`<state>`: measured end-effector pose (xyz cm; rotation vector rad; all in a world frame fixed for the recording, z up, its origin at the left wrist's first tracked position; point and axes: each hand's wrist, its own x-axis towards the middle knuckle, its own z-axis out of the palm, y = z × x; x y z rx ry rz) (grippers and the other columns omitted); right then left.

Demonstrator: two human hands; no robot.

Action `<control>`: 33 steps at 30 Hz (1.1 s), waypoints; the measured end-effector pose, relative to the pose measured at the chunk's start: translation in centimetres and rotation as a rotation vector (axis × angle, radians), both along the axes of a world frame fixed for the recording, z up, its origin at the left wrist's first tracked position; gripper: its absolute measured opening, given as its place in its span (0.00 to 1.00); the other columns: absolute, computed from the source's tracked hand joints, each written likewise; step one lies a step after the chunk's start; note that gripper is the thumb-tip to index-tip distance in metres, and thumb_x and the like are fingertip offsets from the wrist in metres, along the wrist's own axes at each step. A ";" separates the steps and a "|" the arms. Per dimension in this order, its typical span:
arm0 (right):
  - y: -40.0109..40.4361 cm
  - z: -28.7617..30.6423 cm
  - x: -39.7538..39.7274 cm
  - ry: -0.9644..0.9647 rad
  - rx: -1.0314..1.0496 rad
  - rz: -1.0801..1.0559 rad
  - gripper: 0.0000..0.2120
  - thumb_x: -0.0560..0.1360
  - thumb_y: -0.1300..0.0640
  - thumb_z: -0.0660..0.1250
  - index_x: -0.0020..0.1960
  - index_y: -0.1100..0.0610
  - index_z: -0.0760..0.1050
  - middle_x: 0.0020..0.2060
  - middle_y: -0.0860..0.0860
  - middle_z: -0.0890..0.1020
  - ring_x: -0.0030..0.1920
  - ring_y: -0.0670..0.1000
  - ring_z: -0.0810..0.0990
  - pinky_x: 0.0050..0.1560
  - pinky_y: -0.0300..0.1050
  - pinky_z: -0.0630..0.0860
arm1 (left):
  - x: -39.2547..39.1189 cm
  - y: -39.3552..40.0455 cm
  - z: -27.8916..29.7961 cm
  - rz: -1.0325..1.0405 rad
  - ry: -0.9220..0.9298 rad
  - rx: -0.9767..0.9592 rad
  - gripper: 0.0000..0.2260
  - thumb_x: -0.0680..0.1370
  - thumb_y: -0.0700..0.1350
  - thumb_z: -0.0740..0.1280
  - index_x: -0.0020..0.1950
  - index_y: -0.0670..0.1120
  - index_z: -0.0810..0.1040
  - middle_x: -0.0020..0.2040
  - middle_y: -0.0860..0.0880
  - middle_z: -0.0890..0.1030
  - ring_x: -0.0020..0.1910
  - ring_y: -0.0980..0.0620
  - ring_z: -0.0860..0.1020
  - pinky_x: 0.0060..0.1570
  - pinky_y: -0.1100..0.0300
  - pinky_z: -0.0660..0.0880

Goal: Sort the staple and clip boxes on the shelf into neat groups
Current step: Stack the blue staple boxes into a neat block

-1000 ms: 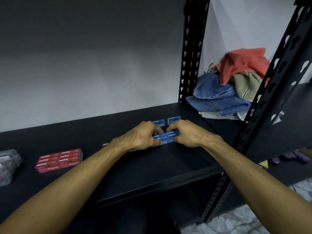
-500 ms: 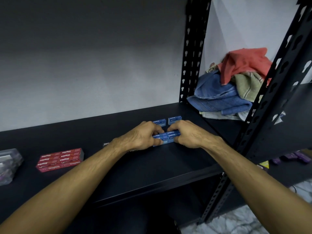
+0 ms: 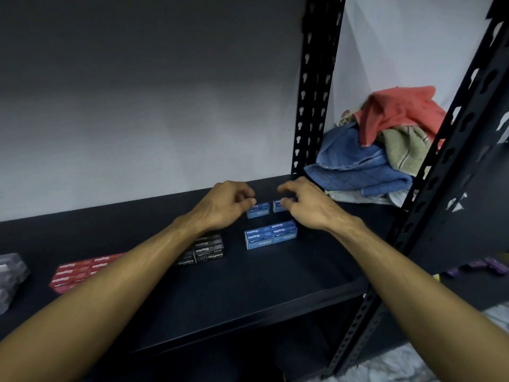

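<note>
Two loose small blue cardboard staple boxes sit behind the squared blue stack on the black shelf. Left hand and right hand reach them, fingers curled; grip uncertain. Best slid forward flush against the stack.

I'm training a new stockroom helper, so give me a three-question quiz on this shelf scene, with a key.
1. True or false: the left hand is resting on the red staple boxes.
2. Which lies nearest the towel pile? A) black staple boxes B) clear plastic box C) two loose blue boxes
3. Fill in: the grouped blue staple boxes sit closer to the shelf's ____ edge than the loose pair that the right hand reaches.

Key: 1 false; 2 C; 3 front.
</note>
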<state>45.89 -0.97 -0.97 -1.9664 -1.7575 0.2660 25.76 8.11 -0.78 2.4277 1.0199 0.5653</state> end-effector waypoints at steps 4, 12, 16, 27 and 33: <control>1.7 -1.3 0.7 -0.003 0.025 -0.065 0.16 0.81 0.57 0.60 0.67 0.53 0.75 0.63 0.54 0.72 0.65 0.54 0.72 0.65 0.44 0.68 | 1.3 1.3 -0.6 -0.016 0.014 -0.065 0.11 0.79 0.48 0.68 0.60 0.47 0.80 0.45 0.53 0.80 0.38 0.61 0.76 0.44 0.65 0.72; 2.8 -2.0 0.9 0.023 -0.115 0.008 0.16 0.83 0.58 0.55 0.66 0.52 0.76 0.62 0.54 0.76 0.64 0.53 0.74 0.58 0.37 0.64 | 2.9 1.8 -2.2 -0.024 0.020 -0.173 0.07 0.79 0.46 0.68 0.55 0.46 0.82 0.45 0.52 0.83 0.29 0.64 0.76 0.33 0.72 0.72; 2.9 -1.9 0.6 0.020 -0.127 0.055 0.16 0.83 0.58 0.55 0.66 0.53 0.76 0.62 0.52 0.76 0.62 0.51 0.74 0.55 0.38 0.65 | 2.7 2.1 -2.4 -0.014 0.002 -0.197 0.07 0.79 0.44 0.68 0.56 0.46 0.82 0.43 0.55 0.82 0.33 0.64 0.77 0.35 0.72 0.71; 2.8 -1.8 -0.1 0.026 -0.129 0.113 0.15 0.83 0.58 0.56 0.65 0.53 0.77 0.59 0.50 0.77 0.56 0.46 0.73 0.53 0.40 0.66 | 2.2 1.7 -2.4 -0.016 -0.001 -0.223 0.06 0.78 0.43 0.69 0.52 0.49 0.83 0.40 0.55 0.82 0.34 0.62 0.78 0.37 0.68 0.72; 2.8 -1.7 -0.2 0.022 -0.139 0.140 0.14 0.82 0.59 0.57 0.59 0.52 0.80 0.48 0.44 0.74 0.51 0.45 0.74 0.50 0.40 0.67 | 1.7 1.0 -2.0 -0.040 0.030 -0.256 0.06 0.77 0.41 0.69 0.51 0.48 0.84 0.40 0.51 0.84 0.33 0.57 0.79 0.35 0.66 0.74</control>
